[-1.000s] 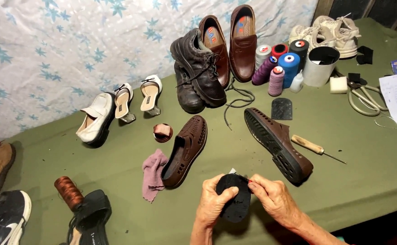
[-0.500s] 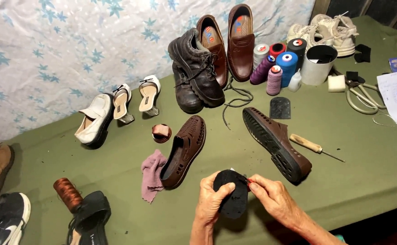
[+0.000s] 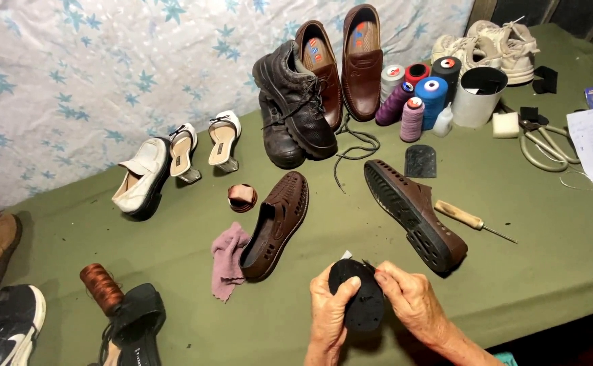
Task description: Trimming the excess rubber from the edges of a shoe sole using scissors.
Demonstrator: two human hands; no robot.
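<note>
A black insole [image 3: 358, 298] sits at the near edge of the green table [image 3: 533, 257], held up between both hands, its long axis running from far-left down to near-right. The left hand [image 3: 328, 313] cups its left edge, fingers curled closed around it. The right hand [image 3: 411, 299] pinches the insole's far tip, thumb and forefinger shut tight there. Just beyond, a brown perforated shoe [image 3: 277, 222] lies upright to the left, its mate [image 3: 413, 211] tipped sole-up to the right, with a wooden-handled awl [image 3: 469, 219] beside that.
</note>
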